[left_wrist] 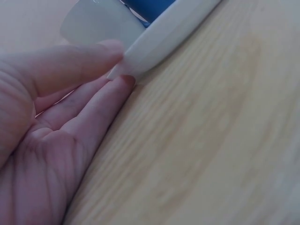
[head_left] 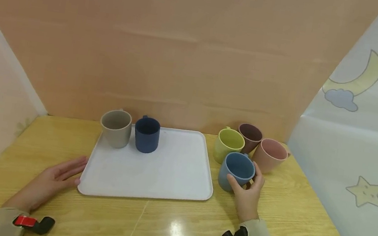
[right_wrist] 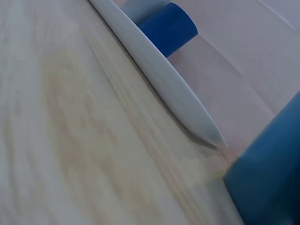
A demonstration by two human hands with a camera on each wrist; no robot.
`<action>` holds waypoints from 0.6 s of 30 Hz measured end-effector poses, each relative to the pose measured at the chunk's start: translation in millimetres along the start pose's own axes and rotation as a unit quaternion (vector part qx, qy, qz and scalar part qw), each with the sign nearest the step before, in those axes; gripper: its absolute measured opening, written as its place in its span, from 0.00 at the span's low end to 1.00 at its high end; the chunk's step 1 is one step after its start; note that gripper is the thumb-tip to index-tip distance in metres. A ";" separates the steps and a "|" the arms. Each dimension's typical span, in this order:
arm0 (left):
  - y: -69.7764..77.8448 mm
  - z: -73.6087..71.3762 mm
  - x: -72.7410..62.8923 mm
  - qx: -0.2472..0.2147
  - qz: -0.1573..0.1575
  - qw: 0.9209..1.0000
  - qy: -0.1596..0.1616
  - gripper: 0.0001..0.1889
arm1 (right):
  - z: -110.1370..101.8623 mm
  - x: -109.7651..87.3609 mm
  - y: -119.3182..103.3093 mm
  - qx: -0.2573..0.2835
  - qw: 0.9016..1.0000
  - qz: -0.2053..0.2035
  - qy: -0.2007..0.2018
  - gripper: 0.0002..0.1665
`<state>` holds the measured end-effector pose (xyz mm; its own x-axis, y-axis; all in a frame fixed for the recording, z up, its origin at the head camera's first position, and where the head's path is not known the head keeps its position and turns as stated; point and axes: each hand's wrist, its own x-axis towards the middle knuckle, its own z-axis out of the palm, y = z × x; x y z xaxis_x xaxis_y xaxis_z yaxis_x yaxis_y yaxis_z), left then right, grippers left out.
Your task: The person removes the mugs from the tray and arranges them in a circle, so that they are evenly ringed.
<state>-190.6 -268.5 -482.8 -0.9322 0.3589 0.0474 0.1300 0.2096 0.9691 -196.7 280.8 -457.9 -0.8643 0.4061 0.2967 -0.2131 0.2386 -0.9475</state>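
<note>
My right hand (head_left: 249, 197) grips a light blue mug (head_left: 227, 176), thumb on its near side and fingers round its right side. The mug is just off the right edge of a white tray (head_left: 151, 177); its blue wall (right_wrist: 272, 173) shows at the right of the right wrist view, where the hand is out of sight. My left hand (head_left: 53, 179) lies by the tray's left edge with straight fingers, thumb and fingertips touching the rim (left_wrist: 159, 40). On the tray's back left stand a grey-beige mug (head_left: 115, 134) and a dark blue mug (head_left: 146, 138).
Close behind the light blue mug stand a yellow-green mug (head_left: 221, 148), a brown mug (head_left: 252, 137) and a pink mug (head_left: 265, 161). A tan backdrop (head_left: 181, 72) rises at the wooden table's (head_left: 173, 228) back edge. A printed sheet (head_left: 358, 150) hangs on the right.
</note>
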 end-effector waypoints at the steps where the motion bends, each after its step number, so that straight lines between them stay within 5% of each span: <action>1: -0.9 -0.3 -0.5 -0.003 -0.001 1.000 0.001 0.34 | -0.6 0.5 -0.1 0.007 1.000 -0.014 0.001 0.48; 6: -1.5 -0.2 -0.6 0.019 -0.012 1.000 0.008 0.35 | -5.9 8.2 -4.0 0.020 0.984 -0.174 0.027 0.36; 8: -1.1 0.2 -1.1 0.017 -0.014 1.000 0.008 0.35 | -8.7 13.0 -8.3 -0.027 0.962 -0.266 0.046 0.32; 11: -1.6 1.3 -1.5 0.009 -0.011 1.000 0.003 0.35 | -12.1 17.7 -16.0 -0.107 0.917 -0.376 0.084 0.29; 14: -1.1 3.3 -0.7 0.005 -0.009 1.000 0.000 0.35 | -9.5 16.7 -26.2 -0.123 0.889 -0.433 0.079 0.28; 18: -0.7 2.4 0.2 0.005 -0.006 1.000 0.003 0.36 | 4.2 10.2 -36.6 -0.106 0.876 -0.470 -0.001 0.25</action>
<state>-190.0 -266.4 -484.0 -0.9359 0.3503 0.0384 0.1233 0.2234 0.9669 -199.7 272.5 -420.7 -0.3534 -0.0584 0.9337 -0.7416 0.6258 -0.2416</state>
